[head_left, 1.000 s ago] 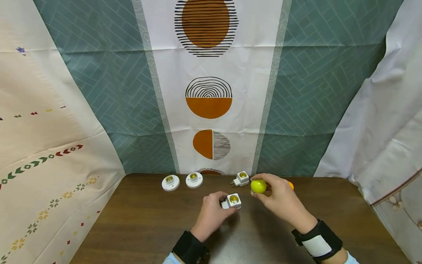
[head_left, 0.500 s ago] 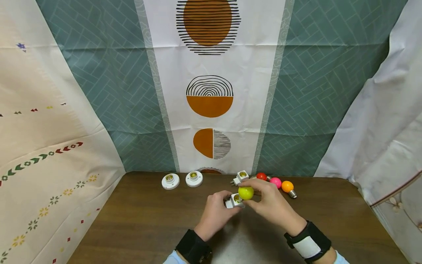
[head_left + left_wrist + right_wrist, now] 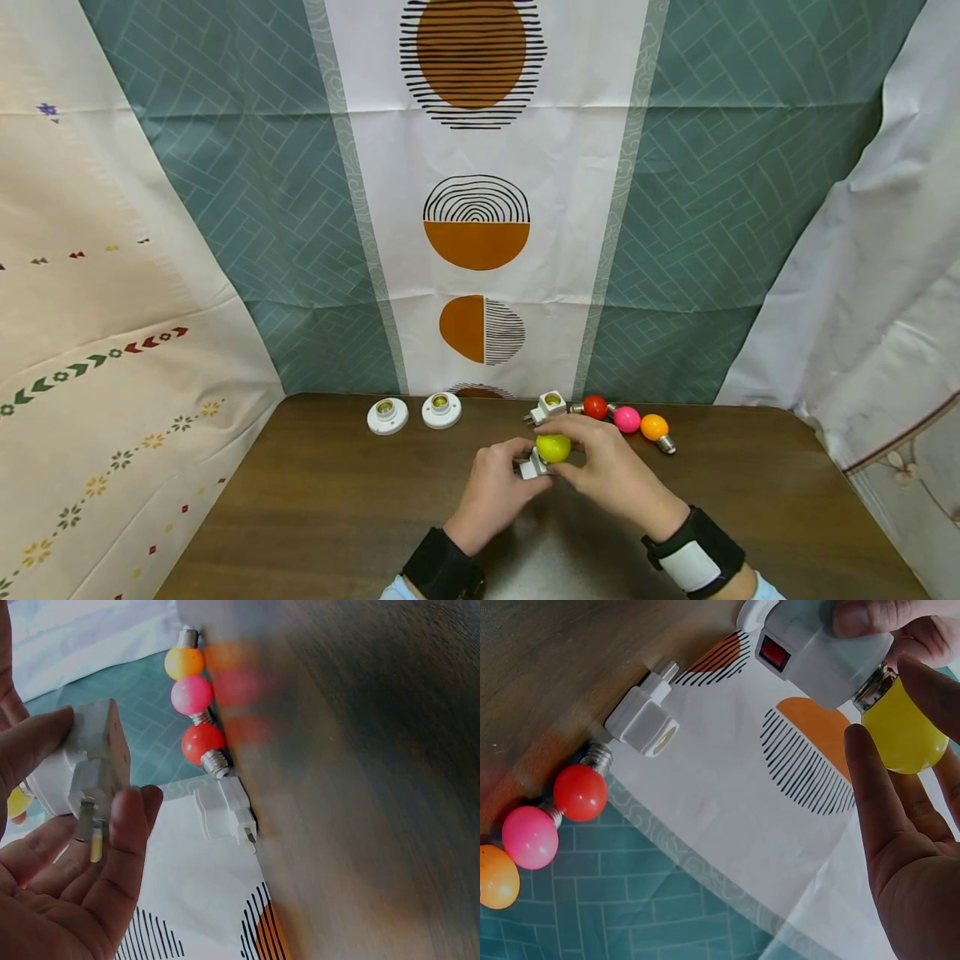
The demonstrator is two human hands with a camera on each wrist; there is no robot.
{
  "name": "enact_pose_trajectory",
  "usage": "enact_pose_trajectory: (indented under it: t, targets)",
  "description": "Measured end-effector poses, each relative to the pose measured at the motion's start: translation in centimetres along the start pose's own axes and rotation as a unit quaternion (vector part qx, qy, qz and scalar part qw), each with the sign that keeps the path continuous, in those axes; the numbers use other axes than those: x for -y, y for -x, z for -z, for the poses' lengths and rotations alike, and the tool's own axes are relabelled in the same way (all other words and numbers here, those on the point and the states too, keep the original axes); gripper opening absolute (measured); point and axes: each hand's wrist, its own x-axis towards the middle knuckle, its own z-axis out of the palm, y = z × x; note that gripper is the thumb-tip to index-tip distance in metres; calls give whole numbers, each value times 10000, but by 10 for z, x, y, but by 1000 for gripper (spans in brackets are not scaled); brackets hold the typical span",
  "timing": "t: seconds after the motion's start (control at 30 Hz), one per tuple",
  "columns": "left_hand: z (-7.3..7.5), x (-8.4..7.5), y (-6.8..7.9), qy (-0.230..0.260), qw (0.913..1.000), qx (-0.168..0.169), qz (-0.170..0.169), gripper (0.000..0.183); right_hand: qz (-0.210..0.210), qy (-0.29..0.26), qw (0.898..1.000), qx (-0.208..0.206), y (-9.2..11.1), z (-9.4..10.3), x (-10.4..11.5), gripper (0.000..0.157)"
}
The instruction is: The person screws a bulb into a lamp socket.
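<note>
My left hand (image 3: 491, 487) grips a white plug-in lamp socket (image 3: 94, 754); its two flat prongs and, in the right wrist view, a red rocker switch (image 3: 773, 654) show. The fingers and thumb of my right hand (image 3: 611, 475) pinch a yellow light bulb (image 3: 906, 733) by its round glass. The bulb's metal screw base (image 3: 875, 688) sits at the mouth of the socket, part of its thread still showing. Both hands are held over the table, in front of a second white plug-in socket (image 3: 551, 404).
A red bulb (image 3: 595, 407), a pink bulb (image 3: 627, 418) and an orange bulb (image 3: 654, 427) lie in a row at the back right of the wooden table (image 3: 315, 517). Two round white lamp holders (image 3: 387, 416) stand at the back left. A patterned cloth (image 3: 675, 208) hangs behind.
My right hand has brought the yellow bulb left and down to the socket's mouth, uncovering the loose bulbs behind. My left hand has shifted slightly right and tilted the socket.
</note>
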Motion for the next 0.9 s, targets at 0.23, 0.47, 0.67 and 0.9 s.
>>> enact_pose_trajectory:
  t: [0.23,0.47,0.67,0.9]
  targets:
    - [-1,3,2,385,9989,250,53,44,-78,112,9999,32,1,1,2,52]
    - [-2,5,6,471,9986,236,-32,43,-190,236,9995,-38,4,0,2,52]
    - [-3,6,7,472,9988,125,-50,42,-474,206,9986,-138,5,-1,4,61]
    - [1,7,3,500,9987,111,-62,41,-411,168,9989,-161,1,1,4,70]
